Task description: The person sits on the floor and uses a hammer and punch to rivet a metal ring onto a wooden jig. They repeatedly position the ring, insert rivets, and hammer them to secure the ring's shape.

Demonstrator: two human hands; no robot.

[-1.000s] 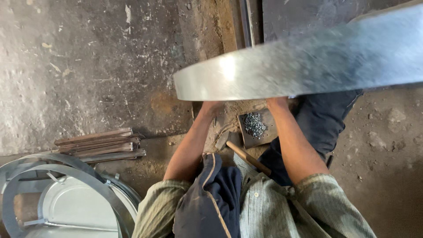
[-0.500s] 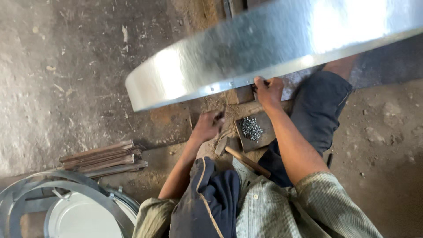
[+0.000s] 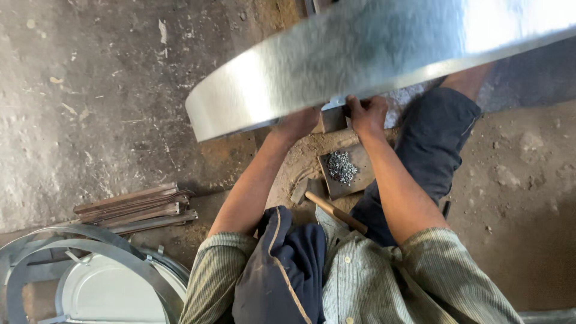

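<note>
big galvanized metal band (image 3: 360, 66) fills the top of frame, propped over a small block (image 3: 333, 119) at centre. right hand (image 3: 367, 117) pinches its lower edge to steady it; left hand (image 3: 297, 123) mostly hidden under it, grip can't tell. hammer (image 3: 330, 207) & rivet pile (image 3: 342, 167) lie below, w/in reach.

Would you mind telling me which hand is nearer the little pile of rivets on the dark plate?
Right. The right hand grips the metal band just above the pile of rivets; the left hand sits farther off, up-left.
</note>
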